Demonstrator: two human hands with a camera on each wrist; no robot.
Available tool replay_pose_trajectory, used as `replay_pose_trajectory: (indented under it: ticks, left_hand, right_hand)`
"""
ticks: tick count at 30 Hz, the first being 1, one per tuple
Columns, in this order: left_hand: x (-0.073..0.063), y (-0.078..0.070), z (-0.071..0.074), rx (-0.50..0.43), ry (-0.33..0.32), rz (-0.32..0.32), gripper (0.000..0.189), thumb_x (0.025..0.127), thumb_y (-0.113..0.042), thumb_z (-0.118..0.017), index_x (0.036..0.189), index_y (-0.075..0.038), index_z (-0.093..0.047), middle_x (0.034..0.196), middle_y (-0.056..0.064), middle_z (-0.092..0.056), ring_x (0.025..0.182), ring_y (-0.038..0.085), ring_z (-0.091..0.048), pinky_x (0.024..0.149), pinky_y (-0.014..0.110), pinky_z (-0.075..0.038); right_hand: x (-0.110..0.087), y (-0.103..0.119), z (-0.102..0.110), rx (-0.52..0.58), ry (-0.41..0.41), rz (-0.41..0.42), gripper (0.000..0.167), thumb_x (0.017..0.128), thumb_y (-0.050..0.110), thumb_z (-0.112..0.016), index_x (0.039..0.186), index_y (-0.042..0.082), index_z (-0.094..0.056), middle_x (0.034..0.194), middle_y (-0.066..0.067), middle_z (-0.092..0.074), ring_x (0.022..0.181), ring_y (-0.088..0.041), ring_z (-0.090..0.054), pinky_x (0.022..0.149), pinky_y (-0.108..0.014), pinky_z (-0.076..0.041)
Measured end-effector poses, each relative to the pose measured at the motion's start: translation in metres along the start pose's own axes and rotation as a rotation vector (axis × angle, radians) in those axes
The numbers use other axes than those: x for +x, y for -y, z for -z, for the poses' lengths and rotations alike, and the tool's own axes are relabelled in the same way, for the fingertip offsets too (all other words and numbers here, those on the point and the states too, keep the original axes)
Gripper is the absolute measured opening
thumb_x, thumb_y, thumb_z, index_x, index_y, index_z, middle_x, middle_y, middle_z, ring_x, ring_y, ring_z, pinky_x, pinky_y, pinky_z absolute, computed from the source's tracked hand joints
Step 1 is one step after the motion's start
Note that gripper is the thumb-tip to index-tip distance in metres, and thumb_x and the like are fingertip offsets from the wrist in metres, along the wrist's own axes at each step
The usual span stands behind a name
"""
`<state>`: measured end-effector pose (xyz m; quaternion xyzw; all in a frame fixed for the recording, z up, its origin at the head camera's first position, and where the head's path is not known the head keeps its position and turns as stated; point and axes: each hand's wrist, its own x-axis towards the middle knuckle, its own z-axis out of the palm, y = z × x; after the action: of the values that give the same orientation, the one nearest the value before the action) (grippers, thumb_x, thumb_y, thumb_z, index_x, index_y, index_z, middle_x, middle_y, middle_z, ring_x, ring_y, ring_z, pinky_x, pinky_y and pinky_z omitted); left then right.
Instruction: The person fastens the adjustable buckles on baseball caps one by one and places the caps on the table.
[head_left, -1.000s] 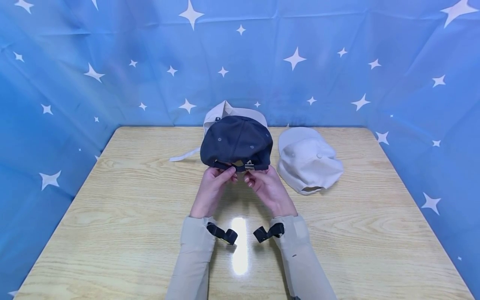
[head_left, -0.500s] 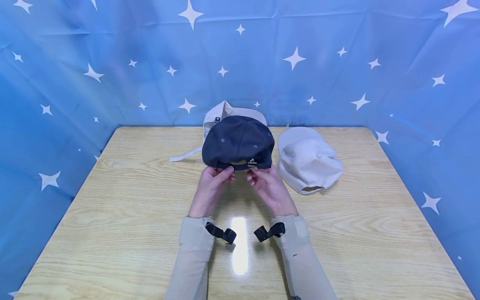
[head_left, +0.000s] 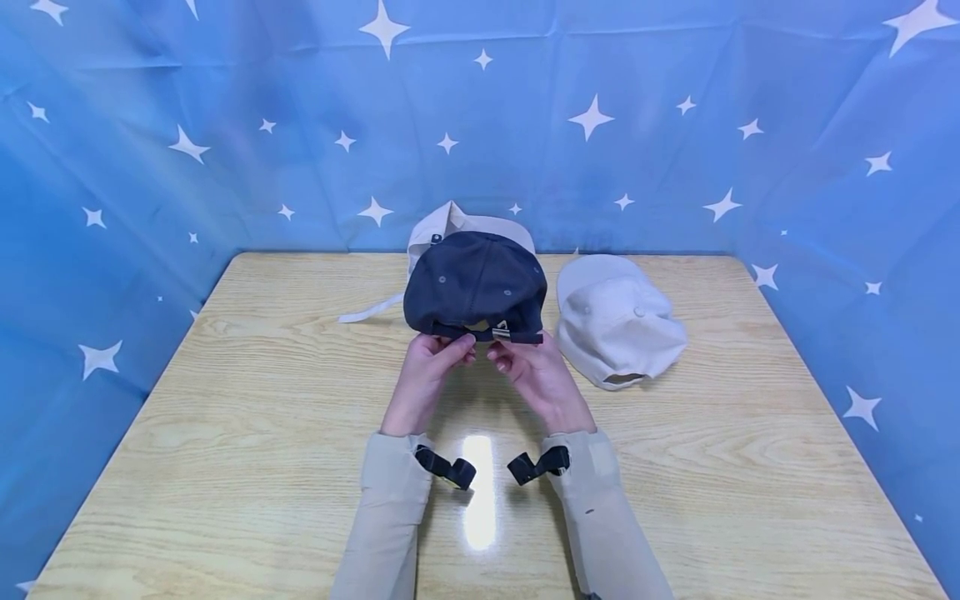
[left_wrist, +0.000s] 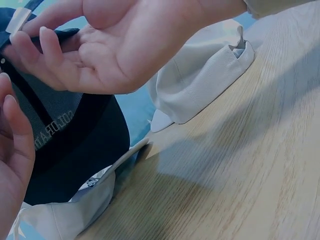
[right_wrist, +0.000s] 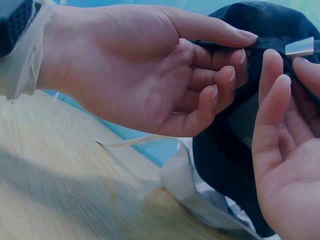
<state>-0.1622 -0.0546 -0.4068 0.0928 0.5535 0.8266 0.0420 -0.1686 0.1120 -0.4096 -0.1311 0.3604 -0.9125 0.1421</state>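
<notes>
Dark cap (head_left: 476,279) at centre of the head view, back side toward the camera, held up by its strap (head_left: 482,335) along the lower edge. Left hand (head_left: 422,375) at its lower left, narrow grip, thumb pressed on the strap with fingers curled beneath. Right hand (head_left: 546,379) at lower right, narrow grip too, pinching the strap end right by the metal buckle (right_wrist: 300,47). Pale lettering (left_wrist: 55,130) shows inside the cap, left of the left wrist frame, only partly legible. White cap (head_left: 480,223) just behind the dark one, partly hidden, its loose strap (head_left: 371,310) running out leftward. Beige cap (head_left: 618,321) right of centre, on the wood-grain table (head_left: 247,467), brim toward upper left, apart from both hands. Blue backdrop (head_left: 480,108) with white stars fills the top and both sides.
</notes>
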Motion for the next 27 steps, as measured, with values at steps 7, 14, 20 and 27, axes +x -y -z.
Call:
replay_pose_trajectory:
  ticks: [7, 14, 20, 27]
  left_hand:
    - [0.016, 0.043, 0.021, 0.034, 0.035, -0.077, 0.019, 0.084, -0.018, -0.063, 0.093, -0.001, -0.060, 0.081, 0.009, -0.059, 0.073, 0.021, -0.056, 0.069, 0.032, -0.047]
    - [0.011, 0.033, 0.015, 0.055, 0.030, -0.075, 0.026, 0.081, -0.023, -0.065, 0.093, 0.000, -0.059, 0.081, 0.009, -0.059, 0.073, 0.021, -0.056, 0.069, 0.033, -0.047]
    - [0.021, 0.056, 0.026, 0.070, 0.021, -0.046, 0.020, 0.084, -0.018, -0.063, 0.097, -0.004, -0.059, 0.084, 0.009, -0.059, 0.077, 0.022, -0.056, 0.072, 0.035, -0.047]
    - [0.023, 0.061, 0.029, 0.061, 0.028, -0.056, 0.021, 0.084, -0.020, -0.063, 0.097, -0.005, -0.059, 0.085, 0.009, -0.059, 0.076, 0.022, -0.056, 0.072, 0.036, -0.047]
  right_hand:
    - [-0.001, 0.000, 0.000, 0.002, 0.005, -0.007, 0.015, 0.086, -0.003, -0.053, 0.099, 0.005, -0.057, 0.081, -0.008, -0.061, 0.070, -0.017, -0.060, 0.058, -0.021, -0.047]
    - [-0.001, 0.000, -0.001, -0.012, 0.003, -0.010, 0.017, 0.087, -0.004, -0.051, 0.099, 0.006, -0.057, 0.082, -0.008, -0.062, 0.071, -0.017, -0.060, 0.058, -0.021, -0.047]
    - [-0.001, 0.002, 0.000, -0.038, 0.022, -0.005, 0.016, 0.087, -0.001, -0.052, 0.100, 0.006, -0.057, 0.080, -0.008, -0.064, 0.072, -0.016, -0.062, 0.059, -0.021, -0.047]
    - [0.000, 0.001, 0.001, -0.072, 0.055, 0.004, 0.015, 0.088, 0.000, -0.050, 0.100, 0.006, -0.059, 0.082, -0.009, -0.065, 0.073, -0.016, -0.063, 0.059, -0.021, -0.048]
